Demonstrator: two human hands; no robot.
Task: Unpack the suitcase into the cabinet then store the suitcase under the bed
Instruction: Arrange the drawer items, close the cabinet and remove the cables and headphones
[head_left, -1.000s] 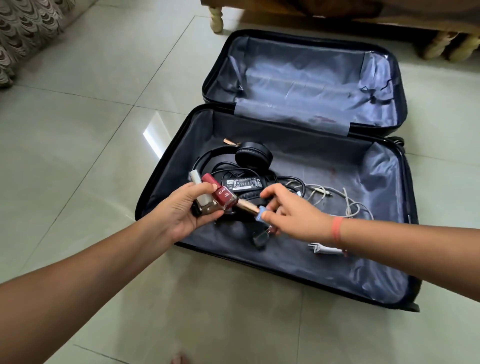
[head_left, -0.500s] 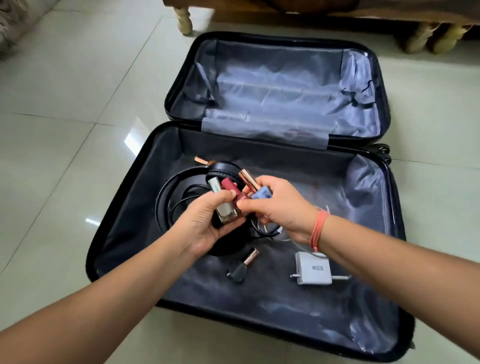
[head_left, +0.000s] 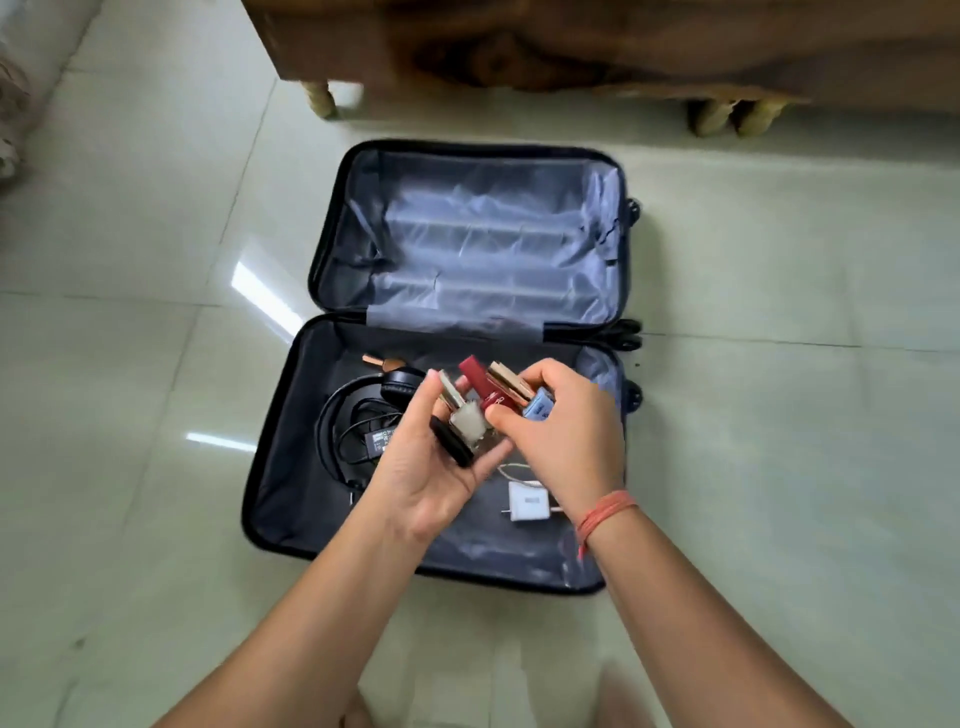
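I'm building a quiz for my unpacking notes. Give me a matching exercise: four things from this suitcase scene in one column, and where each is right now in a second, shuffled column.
Things
1. headphones
2. white charger
3. light blue bottle
4. clear bottle

Places
A. pinched in the fingers of the right hand
B. lying in the left part of the suitcase, near half
C. held in the left hand
D. lying on the suitcase lining beside the right wrist

Pairs: 1-B, 2-D, 3-A, 4-C
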